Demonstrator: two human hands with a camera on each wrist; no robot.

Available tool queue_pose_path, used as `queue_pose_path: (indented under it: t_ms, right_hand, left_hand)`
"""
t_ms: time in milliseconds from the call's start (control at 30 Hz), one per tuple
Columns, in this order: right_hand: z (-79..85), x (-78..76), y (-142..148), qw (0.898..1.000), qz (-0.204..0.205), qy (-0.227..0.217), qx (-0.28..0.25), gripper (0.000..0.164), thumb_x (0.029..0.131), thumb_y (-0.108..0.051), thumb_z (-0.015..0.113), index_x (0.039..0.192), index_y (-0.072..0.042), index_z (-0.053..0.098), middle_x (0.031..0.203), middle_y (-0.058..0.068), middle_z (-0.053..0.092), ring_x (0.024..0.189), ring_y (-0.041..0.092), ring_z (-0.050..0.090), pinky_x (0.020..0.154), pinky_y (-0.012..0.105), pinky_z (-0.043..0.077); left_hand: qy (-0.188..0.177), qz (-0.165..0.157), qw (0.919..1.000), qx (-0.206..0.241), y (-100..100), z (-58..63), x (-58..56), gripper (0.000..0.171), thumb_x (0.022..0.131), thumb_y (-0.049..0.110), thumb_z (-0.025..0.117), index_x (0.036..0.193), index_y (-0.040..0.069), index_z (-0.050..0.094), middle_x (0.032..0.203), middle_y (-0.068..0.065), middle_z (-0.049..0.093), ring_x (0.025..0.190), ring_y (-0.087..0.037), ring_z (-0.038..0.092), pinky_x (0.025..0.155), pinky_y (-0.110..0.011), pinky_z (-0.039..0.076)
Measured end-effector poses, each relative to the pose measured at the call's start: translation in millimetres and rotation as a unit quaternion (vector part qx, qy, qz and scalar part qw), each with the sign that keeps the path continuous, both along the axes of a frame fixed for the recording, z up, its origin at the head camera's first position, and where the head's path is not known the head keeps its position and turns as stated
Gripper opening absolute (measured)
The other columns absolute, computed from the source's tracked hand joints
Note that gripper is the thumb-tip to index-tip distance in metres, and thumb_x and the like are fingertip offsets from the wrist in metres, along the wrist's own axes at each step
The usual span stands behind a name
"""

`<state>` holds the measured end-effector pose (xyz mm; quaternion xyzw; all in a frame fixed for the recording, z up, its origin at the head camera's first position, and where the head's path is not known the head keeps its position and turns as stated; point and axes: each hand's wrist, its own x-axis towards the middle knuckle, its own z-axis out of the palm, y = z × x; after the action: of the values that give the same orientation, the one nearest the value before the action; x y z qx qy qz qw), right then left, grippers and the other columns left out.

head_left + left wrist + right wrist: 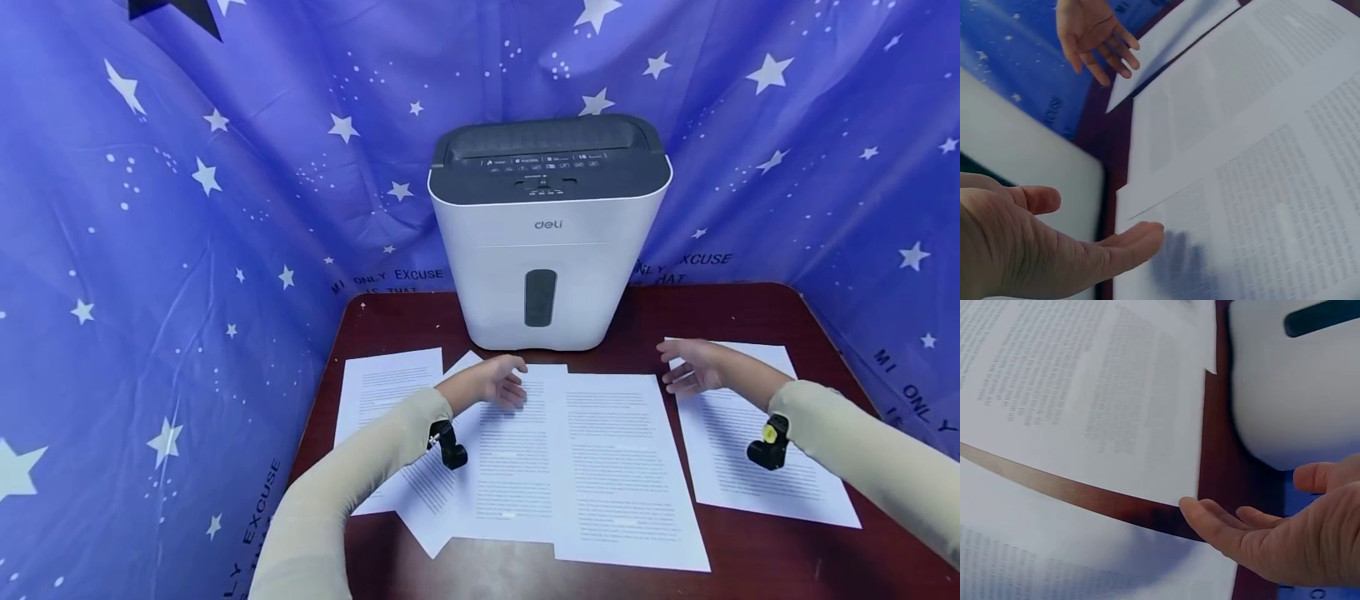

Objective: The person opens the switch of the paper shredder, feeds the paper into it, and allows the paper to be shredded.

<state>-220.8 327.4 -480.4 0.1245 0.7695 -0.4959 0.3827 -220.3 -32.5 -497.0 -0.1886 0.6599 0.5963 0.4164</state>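
Note:
Several printed paper sheets lie on the dark red table. My left hand [504,382] hovers over the top of a middle sheet [513,467], its fingers loosely extended and holding nothing; in the left wrist view its shadow falls on the paper. Over the upper left part of the right-hand sheet [757,454] hangs my right hand [692,367], fingers relaxed and apart, likewise holding nothing. Between the hands lies another printed sheet [626,475]. Behind them stands a white paper shredder [498,275] with a dark grey top and a dark window in front.
At the left, one sheet [390,387] and a tilted sheet [435,500] partly overlap the others. The table [757,312] has rounded back corners. A blue curtain [247,208] with white stars surrounds its back and sides. Each wrist carries a small black camera [448,446].

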Motion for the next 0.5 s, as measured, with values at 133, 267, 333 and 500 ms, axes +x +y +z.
queue_pose_path:
  t_ms: [133, 267, 333, 500]
  right_hand:
    - [-10.2, 9.5, -1.5, 0.999, -0.023, -0.033, 0.003, 0.075, 0.108, -0.039, 0.03, 0.154, 0.017, 0.01, 0.113, 0.023, 0.059, 0.085, 0.02, 0.071, 0.084, 0.038, 0.063]
    - [-18.1, 17.7, -2.5, 0.998, -0.042, -0.052, 0.011, 0.073, 0.107, -0.038, 0.031, 0.153, 0.017, 0.014, 0.104, 0.021, 0.061, 0.08, 0.021, 0.071, 0.078, 0.034, 0.064]
    - [-21.3, 21.2, -3.0, 0.997, -0.049, -0.059, 0.018, 0.072, 0.107, -0.037, 0.031, 0.151, 0.018, 0.016, 0.101, 0.021, 0.062, 0.079, 0.022, 0.071, 0.078, 0.034, 0.064]
    - [-27.0, 28.2, -3.9, 0.994, -0.067, -0.072, 0.04, 0.073, 0.105, -0.037, 0.034, 0.149, 0.019, 0.02, 0.094, 0.021, 0.064, 0.075, 0.023, 0.072, 0.078, 0.035, 0.064]
  left_hand:
    - [-0.023, -0.006, 0.9996, 0.016, 7.5, -14.8, 4.9, 0.059, 0.1, 0.021, 0.045, 0.144, -0.018, 0.039, 0.146, -0.036, 0.048, 0.138, -0.046, 0.049, 0.121, -0.052, 0.037]
    - [-0.03, -0.005, 0.9993, 0.02, 15.4, -24.0, 10.3, 0.055, 0.099, 0.019, 0.048, 0.138, -0.019, 0.044, 0.141, -0.037, 0.052, 0.135, -0.047, 0.053, 0.118, -0.053, 0.04]
    - [-0.031, -0.004, 0.9993, 0.021, 18.2, -26.9, 12.4, 0.054, 0.098, 0.018, 0.048, 0.136, -0.02, 0.046, 0.14, -0.036, 0.053, 0.134, -0.046, 0.053, 0.118, -0.052, 0.041]
    - [-0.028, 0.002, 0.9995, 0.018, 22.9, -32.2, 15.5, 0.051, 0.098, 0.018, 0.047, 0.133, -0.019, 0.048, 0.139, -0.036, 0.055, 0.133, -0.046, 0.055, 0.116, -0.052, 0.043]
